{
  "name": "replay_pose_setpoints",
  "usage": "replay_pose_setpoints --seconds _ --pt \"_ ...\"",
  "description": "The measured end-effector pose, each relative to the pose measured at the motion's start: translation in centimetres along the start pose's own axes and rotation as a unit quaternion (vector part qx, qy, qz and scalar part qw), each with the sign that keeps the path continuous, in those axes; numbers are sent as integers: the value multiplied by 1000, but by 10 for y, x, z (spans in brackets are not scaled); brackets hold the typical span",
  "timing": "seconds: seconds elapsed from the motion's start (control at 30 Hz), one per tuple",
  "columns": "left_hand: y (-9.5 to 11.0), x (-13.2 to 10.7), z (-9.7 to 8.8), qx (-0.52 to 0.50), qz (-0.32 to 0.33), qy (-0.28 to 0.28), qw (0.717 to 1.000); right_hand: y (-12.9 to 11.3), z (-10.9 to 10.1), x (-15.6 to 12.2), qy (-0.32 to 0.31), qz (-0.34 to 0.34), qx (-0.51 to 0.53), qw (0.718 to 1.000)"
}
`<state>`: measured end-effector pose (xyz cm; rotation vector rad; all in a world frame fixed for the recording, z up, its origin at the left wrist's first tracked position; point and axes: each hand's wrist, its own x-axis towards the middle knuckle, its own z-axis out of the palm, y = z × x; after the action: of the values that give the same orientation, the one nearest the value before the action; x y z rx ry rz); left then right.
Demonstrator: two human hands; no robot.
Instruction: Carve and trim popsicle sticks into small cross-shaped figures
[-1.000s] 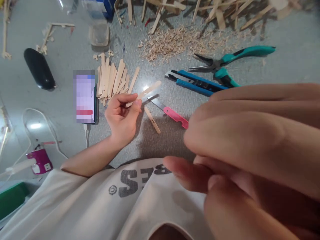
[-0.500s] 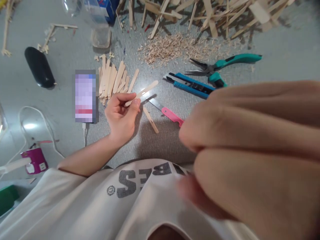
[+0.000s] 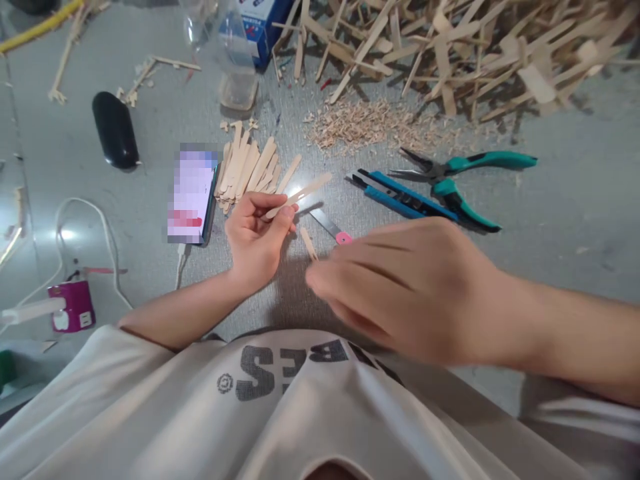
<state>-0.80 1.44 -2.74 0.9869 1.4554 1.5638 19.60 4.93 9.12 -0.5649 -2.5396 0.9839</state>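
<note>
My left hand (image 3: 257,243) pinches a wooden craft stick (image 3: 313,187) between thumb and fingers; a small slot shows in the stick. My right hand (image 3: 400,287) hovers closer to the camera, back upward, fingers closed together and slightly blurred. Whatever it may hold is hidden. Below it on the table lies a pink-handled knife (image 3: 343,238), its blade pointing at my left hand and most of its handle covered. Another craft stick (image 3: 308,241) lies beside the knife, partly hidden by my right hand. A bunch of craft sticks (image 3: 247,167) is just beyond my left hand.
A blue utility knife (image 3: 400,195) and green-handled pliers (image 3: 450,175) lie at right. Behind them are wood shavings (image 3: 370,127) and a heap of sticks (image 3: 450,53). To the left are a phone (image 3: 193,193) on a cable, a black case (image 3: 115,130) and a purple adapter (image 3: 73,305).
My right hand has moved away from the camera and left, over the pink knife's handle. The view has shifted slightly. My left hand still holds the craft stick.
</note>
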Motion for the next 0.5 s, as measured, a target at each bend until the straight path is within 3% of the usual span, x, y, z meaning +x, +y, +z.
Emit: replay_pose_setpoints --seconds 0.03,0.07,0.17,0.3,0.5 --pt "0 1 0 -2 3 7 1000 11 7 5 -27 17 -73 997" --pt "-1 1 0 -6 10 12 1000 20 16 9 -76 79 -138 984" --pt "-4 2 0 -19 30 10 999 31 39 11 -167 228 -243 928" --pt "-6 2 1 -39 42 -7 998 26 55 10 -184 255 -259 913" --pt "-2 2 4 -56 20 -4 998 29 51 13 -249 264 -241 900"
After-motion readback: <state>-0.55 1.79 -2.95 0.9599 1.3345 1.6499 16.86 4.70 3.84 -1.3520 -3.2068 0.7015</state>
